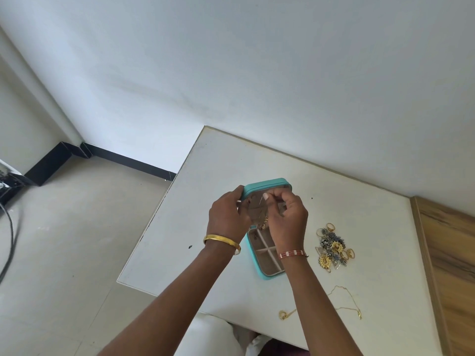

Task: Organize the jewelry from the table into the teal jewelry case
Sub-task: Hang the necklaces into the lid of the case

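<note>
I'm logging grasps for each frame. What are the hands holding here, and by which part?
The left hand grips the teal jewelry case by its raised lid's left edge. The right hand pinches a thin gold chain near its upper end, against the lid's lining.

No legible text, label, brand, number or sign on any surface in view.

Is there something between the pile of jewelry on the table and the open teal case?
Only the right forearm crosses that gap. The mixed gold and silver jewelry pile lies on bare white table beside the teal jewelry case.
</note>
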A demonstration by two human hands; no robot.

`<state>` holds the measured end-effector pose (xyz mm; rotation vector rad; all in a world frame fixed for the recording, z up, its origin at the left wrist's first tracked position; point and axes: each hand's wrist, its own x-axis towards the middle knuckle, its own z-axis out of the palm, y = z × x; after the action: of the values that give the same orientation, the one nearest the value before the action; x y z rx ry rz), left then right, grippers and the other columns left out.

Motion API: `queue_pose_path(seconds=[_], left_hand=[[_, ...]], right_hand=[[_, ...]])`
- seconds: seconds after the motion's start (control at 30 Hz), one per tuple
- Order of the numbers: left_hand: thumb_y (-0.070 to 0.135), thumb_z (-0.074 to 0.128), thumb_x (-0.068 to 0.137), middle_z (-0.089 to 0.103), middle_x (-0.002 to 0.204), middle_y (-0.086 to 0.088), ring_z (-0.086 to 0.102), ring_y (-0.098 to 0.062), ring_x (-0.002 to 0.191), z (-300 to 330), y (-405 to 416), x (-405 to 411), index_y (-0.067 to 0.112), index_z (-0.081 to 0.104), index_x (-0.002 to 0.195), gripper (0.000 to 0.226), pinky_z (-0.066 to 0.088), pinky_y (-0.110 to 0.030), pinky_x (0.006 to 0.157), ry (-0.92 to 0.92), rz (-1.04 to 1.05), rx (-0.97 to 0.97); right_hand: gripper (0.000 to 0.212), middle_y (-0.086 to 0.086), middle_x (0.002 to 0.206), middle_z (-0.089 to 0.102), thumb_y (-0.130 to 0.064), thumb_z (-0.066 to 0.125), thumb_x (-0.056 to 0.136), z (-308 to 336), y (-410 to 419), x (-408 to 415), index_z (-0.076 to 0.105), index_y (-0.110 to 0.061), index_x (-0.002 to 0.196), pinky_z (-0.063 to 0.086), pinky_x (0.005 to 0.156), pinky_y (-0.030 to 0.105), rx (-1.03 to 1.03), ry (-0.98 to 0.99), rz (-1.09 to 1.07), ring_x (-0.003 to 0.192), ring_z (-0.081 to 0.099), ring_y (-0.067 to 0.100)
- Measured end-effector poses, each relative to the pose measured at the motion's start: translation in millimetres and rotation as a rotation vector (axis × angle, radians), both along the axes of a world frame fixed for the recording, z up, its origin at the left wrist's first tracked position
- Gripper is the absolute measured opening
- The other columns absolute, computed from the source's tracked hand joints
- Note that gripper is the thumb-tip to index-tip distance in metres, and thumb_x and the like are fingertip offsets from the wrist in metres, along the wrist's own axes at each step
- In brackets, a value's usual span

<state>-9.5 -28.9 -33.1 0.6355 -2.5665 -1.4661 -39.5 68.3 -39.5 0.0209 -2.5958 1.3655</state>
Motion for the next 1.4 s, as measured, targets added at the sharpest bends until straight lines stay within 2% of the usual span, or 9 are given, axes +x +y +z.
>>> queue_pose_path(seconds=[0.2, 0.33, 0.43, 0.57, 0.7, 0.73, 0.9, 1.2, 1.4], left_hand=[[0.01, 0.052, 0.089, 0.065, 0.115, -0.008, 0.059, -0.025, 0.104, 1, 1, 1, 0.011, 0.055, 0.124, 0.036, 0.043, -0.027, 0.091, -0.011, 0.004, -0.003], [0.01, 0.053, 0.088, 0.064, 0.115, -0.008, 0.059, -0.025, 0.103, 0, 1, 1, 0.012, 0.055, 0.125, 0.037, 0.045, -0.028, 0.091, -0.018, -0.003, 0.001], [0.011, 0.054, 0.088, 0.064, 0.117, -0.008, 0.059, -0.024, 0.105, -2, -1, 1, 0.012, 0.053, 0.127, 0.039, 0.044, -0.028, 0.092, -0.025, -0.004, -0.006], [0.011, 0.054, 0.088, 0.064, 0.117, -0.007, 0.06, -0.024, 0.104, -2, -2, 1, 0.012, 0.053, 0.127, 0.039, 0.045, -0.028, 0.092, -0.026, -0.012, -0.004], [0.013, 0.054, 0.088, 0.064, 0.116, -0.006, 0.06, -0.023, 0.103, -1, -2, 1, 0.013, 0.054, 0.127, 0.038, 0.045, -0.027, 0.09, -0.021, -0.006, -0.006], [0.013, 0.054, 0.088, 0.065, 0.116, -0.006, 0.06, -0.023, 0.103, -1, -2, 1, 0.013, 0.054, 0.127, 0.038, 0.045, -0.027, 0.09, -0.021, -0.004, -0.005], [0.013, 0.054, 0.089, 0.065, 0.116, -0.006, 0.06, -0.022, 0.102, 0, -3, 2, 0.013, 0.054, 0.126, 0.038, 0.044, -0.025, 0.089, -0.019, -0.001, -0.002], [0.014, 0.053, 0.089, 0.066, 0.114, -0.004, 0.061, -0.021, 0.1, 1, -2, 4, 0.014, 0.057, 0.123, 0.034, 0.041, -0.02, 0.083, -0.013, -0.007, 0.011], [0.016, 0.054, 0.089, 0.066, 0.114, -0.005, 0.062, -0.021, 0.098, 2, -3, 5, 0.013, 0.058, 0.121, 0.033, 0.045, -0.024, 0.085, -0.003, 0.007, 0.033]], right_hand=[[0.007, 0.012, 0.077, 0.068, -0.007, 0.07, 0.076, -6, -3, -6, 0.07, -0.006, 0.083, 0.055, 0.065, 0.04, 0.131, 0.185, -0.046, 0.072, 0.061, 0.028], [0.007, 0.011, 0.071, 0.067, -0.003, 0.072, 0.072, -10, -7, -7, 0.068, -0.005, 0.078, 0.053, 0.063, 0.041, 0.179, 0.26, -0.079, 0.066, 0.058, 0.028], [0.009, 0.011, 0.078, 0.069, -0.005, 0.072, 0.074, -10, -7, -9, 0.069, -0.004, 0.083, 0.054, 0.068, 0.041, 0.088, 0.171, -0.102, 0.074, 0.06, 0.029], [0.012, 0.008, 0.081, 0.069, -0.011, 0.073, 0.074, -7, -2, -15, 0.071, -0.005, 0.084, 0.052, 0.071, 0.034, -0.052, 0.0, -0.132, 0.079, 0.06, 0.028], [0.013, 0.003, 0.08, 0.068, -0.01, 0.071, 0.077, 0, -2, -16, 0.072, -0.003, 0.088, 0.046, 0.067, 0.015, -0.117, -0.1, -0.131, 0.067, 0.057, 0.009], [0.013, 0.002, 0.079, 0.067, -0.01, 0.071, 0.077, 1, -2, -16, 0.072, -0.002, 0.087, 0.046, 0.067, 0.014, -0.126, -0.111, -0.132, 0.067, 0.057, 0.009], [0.012, 0.008, 0.078, 0.07, -0.012, 0.073, 0.076, -1, 0, -21, 0.072, -0.003, 0.084, 0.054, 0.074, 0.031, -0.174, -0.171, -0.165, 0.072, 0.062, 0.018], [0.016, 0.007, 0.081, 0.071, -0.016, 0.073, 0.076, -4, 11, -15, 0.073, -0.006, 0.089, 0.056, 0.074, 0.035, -0.05, -0.125, -0.112, 0.073, 0.062, 0.018], [0.014, 0.006, 0.083, 0.069, -0.013, 0.068, 0.08, -4, 23, 5, 0.072, -0.008, 0.092, 0.053, 0.063, 0.034, 0.077, 0.007, -0.088, 0.078, 0.059, 0.026]])
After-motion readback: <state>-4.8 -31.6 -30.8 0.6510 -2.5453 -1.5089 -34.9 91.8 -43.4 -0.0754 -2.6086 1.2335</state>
